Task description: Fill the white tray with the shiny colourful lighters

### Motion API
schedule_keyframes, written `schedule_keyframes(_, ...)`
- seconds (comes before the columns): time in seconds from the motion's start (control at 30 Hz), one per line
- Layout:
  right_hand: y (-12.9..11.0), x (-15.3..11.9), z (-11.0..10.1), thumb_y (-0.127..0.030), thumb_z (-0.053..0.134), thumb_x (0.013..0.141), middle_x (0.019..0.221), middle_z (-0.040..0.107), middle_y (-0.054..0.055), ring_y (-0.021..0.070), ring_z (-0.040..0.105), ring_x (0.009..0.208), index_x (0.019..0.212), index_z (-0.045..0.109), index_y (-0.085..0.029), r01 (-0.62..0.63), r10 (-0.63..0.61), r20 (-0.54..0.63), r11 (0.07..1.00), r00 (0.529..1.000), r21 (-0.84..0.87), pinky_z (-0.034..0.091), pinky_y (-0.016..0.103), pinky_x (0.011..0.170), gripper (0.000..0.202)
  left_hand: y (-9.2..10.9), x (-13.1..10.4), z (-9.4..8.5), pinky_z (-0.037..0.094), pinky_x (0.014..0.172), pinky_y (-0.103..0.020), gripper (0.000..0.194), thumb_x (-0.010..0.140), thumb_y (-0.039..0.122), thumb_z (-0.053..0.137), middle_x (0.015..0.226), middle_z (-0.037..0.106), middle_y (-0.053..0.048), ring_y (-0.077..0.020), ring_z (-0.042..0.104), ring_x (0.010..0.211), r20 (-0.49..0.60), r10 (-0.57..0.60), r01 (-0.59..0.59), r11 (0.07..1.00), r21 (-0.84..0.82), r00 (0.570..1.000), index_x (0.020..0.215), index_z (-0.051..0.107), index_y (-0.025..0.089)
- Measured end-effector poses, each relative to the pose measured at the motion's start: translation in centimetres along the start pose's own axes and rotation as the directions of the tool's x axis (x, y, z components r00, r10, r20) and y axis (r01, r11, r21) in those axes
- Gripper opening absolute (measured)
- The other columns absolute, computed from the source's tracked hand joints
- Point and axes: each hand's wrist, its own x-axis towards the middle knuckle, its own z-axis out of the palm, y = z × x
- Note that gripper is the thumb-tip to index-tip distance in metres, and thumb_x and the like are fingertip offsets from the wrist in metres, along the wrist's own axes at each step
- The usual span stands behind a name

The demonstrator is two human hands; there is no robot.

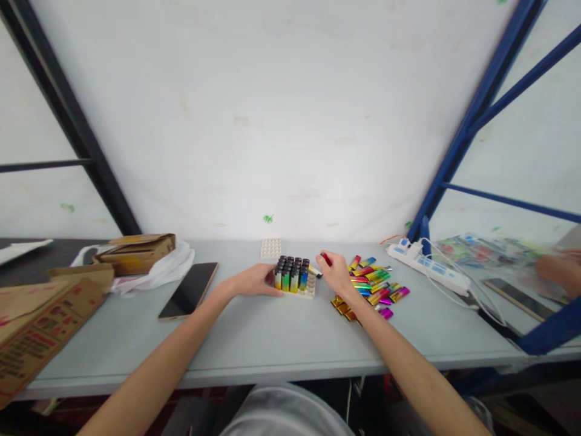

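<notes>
Upright lighters [290,280] with black tops and yellow, green, blue and silver bodies stand in rows in a white holed tray [311,294]. My left hand [256,280] is curled round the tray's left end, with a dark reddish piece showing by its fingers. Just right of the tray, my right hand [334,272] is closed in a pinch on a small red piece, mostly hidden by the fingers. A single lighter [315,272] lies behind the tray's right end. Beside my right wrist spreads a pile of shiny multicoloured lighter-sized pieces [374,284].
Another white holed tray [271,248] lies near the wall. To the left are a phone [188,292], a white plastic bag [175,266] and cardboard boxes [140,251]. A power strip [429,266] with cables lies right; beyond a blue frame [472,121], another person's hand [560,269] shows.
</notes>
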Motion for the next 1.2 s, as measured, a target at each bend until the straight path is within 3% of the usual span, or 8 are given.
schedule_keyframes(0.17,-0.3,-0.1,-0.5,-0.046,0.048,0.094,0.055,0.039,-0.005,0.0140,0.039,0.057,0.064,0.043,-0.023,0.015,-0.016,-0.019,1.000,1.000,-0.003,0.028,0.028,0.057,0.038,0.2,0.0,0.0,0.048,0.070,-0.030,0.059,0.075,0.061,0.077,0.092,0.069,-0.004,-0.0223,0.062,0.079,0.026,0.001,-0.001,1.000,0.022,1.000,0.111,0.066,0.016)
schedule_keyframes(0.27,-0.5,0.0,-1.4,-0.053,0.048,0.100,0.063,0.051,-0.004,0.0151,0.048,0.060,0.087,0.057,-0.022,0.028,-0.029,0.024,0.998,0.999,0.050,0.036,0.028,0.061,0.035,0.1,0.0,0.0,0.047,0.071,-0.030,0.059,0.076,0.061,0.077,0.093,0.069,-0.004,-0.0219,0.062,0.079,0.027,0.010,-0.010,1.000,0.027,1.000,0.112,0.065,0.016)
schedule_keyframes(0.37,-0.6,0.2,-2.3,-0.052,0.042,0.104,0.077,0.063,0.000,0.0164,0.059,0.067,0.106,0.060,-0.022,0.049,-0.067,0.111,0.985,0.992,0.164,0.046,0.029,0.067,0.036,-0.3,0.1,0.1,0.047,0.070,-0.029,0.060,0.075,0.060,0.078,0.092,0.069,-0.004,-0.0220,0.062,0.080,0.017,0.015,-0.015,1.000,0.024,1.000,0.113,0.065,0.016)
schedule_keyframes(0.5,-0.8,0.4,-3.0,-0.052,0.054,0.101,0.095,0.069,0.008,0.0206,0.064,0.089,0.096,0.070,-0.019,0.209,-0.228,0.153,0.969,0.962,0.127,0.051,0.033,0.081,0.037,-0.6,0.3,0.2,0.046,0.070,-0.029,0.060,0.076,0.058,0.078,0.094,0.070,-0.004,-0.0228,0.063,0.081,0.019,0.016,-0.016,0.999,0.044,1.000,0.116,0.065,0.016)
schedule_keyframes(0.57,-0.8,0.3,-2.9,-0.051,0.057,0.099,0.088,0.069,0.007,0.0197,0.062,0.083,0.094,0.073,-0.018,0.248,-0.265,0.212,0.963,0.941,0.104,0.050,0.032,0.078,0.037,-0.6,0.3,0.2,0.046,0.070,-0.028,0.060,0.076,0.057,0.078,0.095,0.070,-0.004,-0.0228,0.063,0.082,0.028,0.013,-0.014,0.999,0.044,1.000,0.118,0.065,0.016)
schedule_keyframes(0.7,-0.7,-0.2,-2.3,-0.048,0.062,0.097,0.076,0.068,0.002,0.0156,0.058,0.067,0.100,0.075,-0.018,0.160,-0.216,0.387,0.972,0.896,0.172,0.048,0.029,0.068,0.033,-0.3,0.2,0.1,0.046,0.071,-0.028,0.060,0.077,0.056,0.077,0.097,0.071,-0.004,-0.0228,0.063,0.083,0.035,0.018,-0.019,0.999,0.030,0.999,0.120,0.064,0.016)
schedule_keyframes(0.8,-0.6,-0.5,-1.7,-0.045,0.067,0.095,0.073,0.068,0.000,0.0148,0.058,0.066,0.104,0.075,-0.019,0.122,-0.205,0.439,0.970,0.875,0.210,0.048,0.028,0.068,0.029,-0.1,0.1,0.0,0.045,0.070,-0.028,0.060,0.077,0.055,0.077,0.095,0.071,-0.004,-0.0224,0.063,0.081,0.037,0.019,-0.020,1.000,0.020,0.999,0.121,0.064,0.017)
schedule_keyframes(1.2,-0.9,-0.7,-1.6,-0.037,0.073,0.089,0.068,0.061,-0.005,0.0132,0.056,0.062,0.104,0.071,-0.020,0.117,-0.201,0.464,0.972,0.863,0.202,0.045,0.026,0.064,0.023,-0.1,0.2,0.2,0.045,0.068,-0.028,0.061,0.075,0.056,0.077,0.094,0.070,-0.004,-0.0223,0.062,0.079,0.027,-0.019,0.018,0.999,0.046,0.999,0.118,0.065,0.015)
